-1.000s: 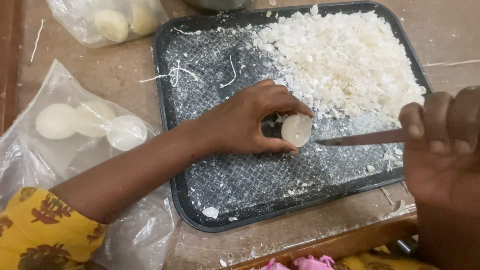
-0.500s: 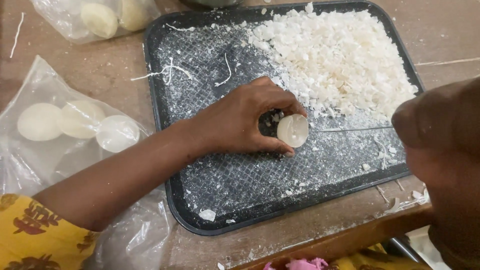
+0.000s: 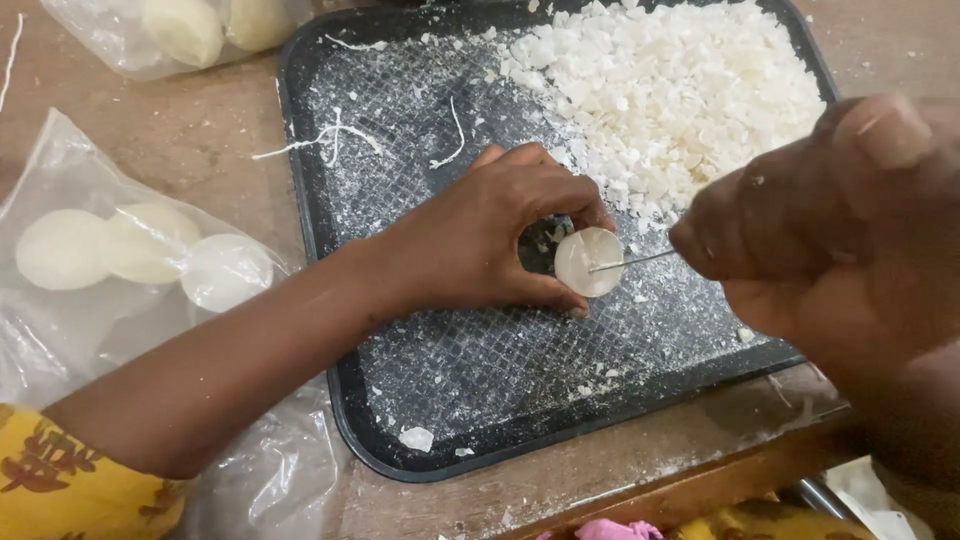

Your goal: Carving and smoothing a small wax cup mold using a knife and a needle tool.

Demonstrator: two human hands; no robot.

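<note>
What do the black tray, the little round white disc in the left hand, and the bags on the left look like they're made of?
Tray: probably moulded plastic, matte black, with a raised criss-cross texture and rounded rim. Disc: waxy or soapy-looking, off-white, faintly translucent and smooth; the white flake pile looks like the same stuff. Which one, I cannot tell. Bags: thin clear plastic film, glossy and wrinkled, the discs inside showing through.

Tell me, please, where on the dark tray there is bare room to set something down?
The tray is free along its near side, below the left hand, and at its far-left corner. The far right is crowded with white flakes.
</note>
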